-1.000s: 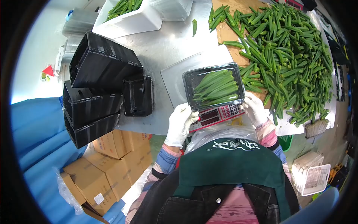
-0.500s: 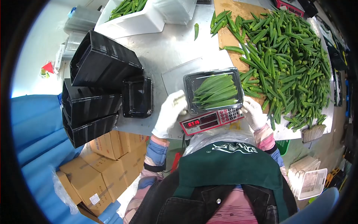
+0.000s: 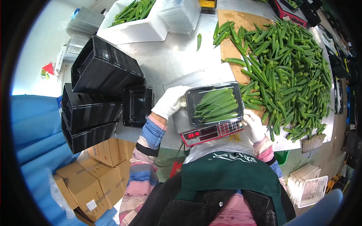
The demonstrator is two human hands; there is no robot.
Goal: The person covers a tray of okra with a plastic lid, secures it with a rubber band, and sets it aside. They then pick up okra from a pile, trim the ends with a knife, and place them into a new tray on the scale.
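A black plastic tray of okra under a clear lid (image 3: 215,104) sits over the digital scale (image 3: 212,132), overlapping its plate and the top of its keypad. My gloved left hand (image 3: 172,101) grips the tray's left edge, thumb along the side and fingers at the far corner. At the near right corner, my gloved right hand (image 3: 252,123) pinches the rim. The okra pods (image 3: 218,102) lie lengthwise side by side inside. Red digits on the scale read about 0.510.
Loose okra (image 3: 290,75) is heaped on cardboard at the right, with a brush (image 3: 313,143) at the table edge. Stacked black trays (image 3: 107,66) and a single black tray (image 3: 138,106) stand left. Behind are a white bin (image 3: 141,32) and clear lids (image 3: 179,17).
The tray has shifted a little toward me, and my left hand has moved up along its left side. The scale's display has dropped from about 0.715 to 0.510.
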